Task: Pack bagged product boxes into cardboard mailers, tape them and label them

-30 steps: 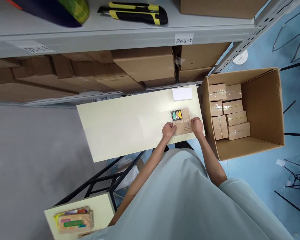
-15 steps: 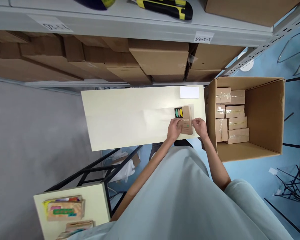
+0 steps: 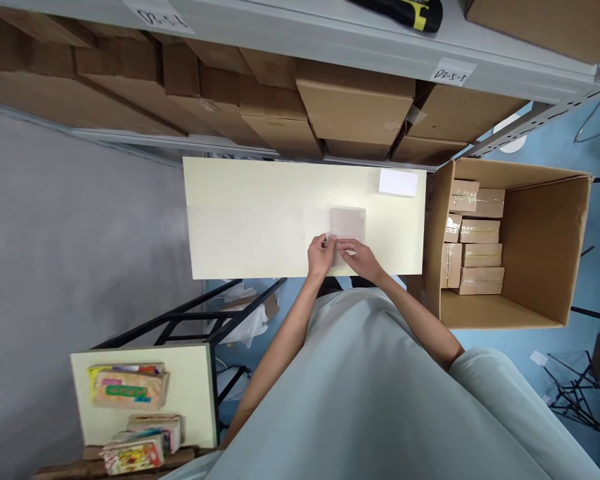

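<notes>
On the cream tabletop [image 3: 250, 227] lies a flat booklet [image 3: 351, 225], its cover showing only as a pale pinkish grey through a translucent wrapping sheet [image 3: 334, 257]. My left hand [image 3: 320, 256] pinches the sheet at the booklet's left edge, a whitish bit of it between thumb and fingers. My right hand [image 3: 361, 257] rests over the booklet's lower part, fingers stretched toward the left fingertips and touching the wrapped surface. Both hands partly hide the booklet's near end.
A white block-shaped stack [image 3: 398, 182] sits at the table's far right corner. To the right stands an open carton [image 3: 520, 303] holding several small taped boxes [image 3: 480, 231]. Beyond the table is a shelf of cartons [image 3: 355, 107]. Packaged books [image 3: 130, 390] lie on a lower-left side table.
The booklet's printed brown cover has become veiled by the translucent sheet. My right hand has moved left across the booklet toward my left hand. The camera view has shifted slightly.
</notes>
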Available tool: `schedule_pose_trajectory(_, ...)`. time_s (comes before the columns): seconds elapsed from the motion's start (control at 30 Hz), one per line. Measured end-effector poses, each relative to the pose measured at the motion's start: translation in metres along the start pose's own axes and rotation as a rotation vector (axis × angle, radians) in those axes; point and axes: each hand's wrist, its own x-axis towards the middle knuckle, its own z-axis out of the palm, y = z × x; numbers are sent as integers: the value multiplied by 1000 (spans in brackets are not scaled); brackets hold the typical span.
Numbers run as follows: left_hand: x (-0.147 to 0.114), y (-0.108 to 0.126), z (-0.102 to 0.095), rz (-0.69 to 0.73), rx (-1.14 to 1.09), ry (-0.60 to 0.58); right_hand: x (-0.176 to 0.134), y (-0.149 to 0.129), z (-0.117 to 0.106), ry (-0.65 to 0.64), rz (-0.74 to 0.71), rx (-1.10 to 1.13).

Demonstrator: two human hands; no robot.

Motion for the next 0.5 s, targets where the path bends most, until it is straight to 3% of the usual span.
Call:
schedule_pose_trajectory(0.07,12,-14,-3,-33,57,50,8,14,-3,26,33,-21)
schedule_pose_trajectory(0.2,28,-31,-3,-116,41,118,24,48,-24,253,174,-132)
schedule_pose_trajectory(0.27,32,-35,-3,-149,58,125,30,63,-33,309,273,-160)
schedule_pose_trajectory(0.5,33,-36,4,-103,219,138,37,79,-30,264,372,-140)
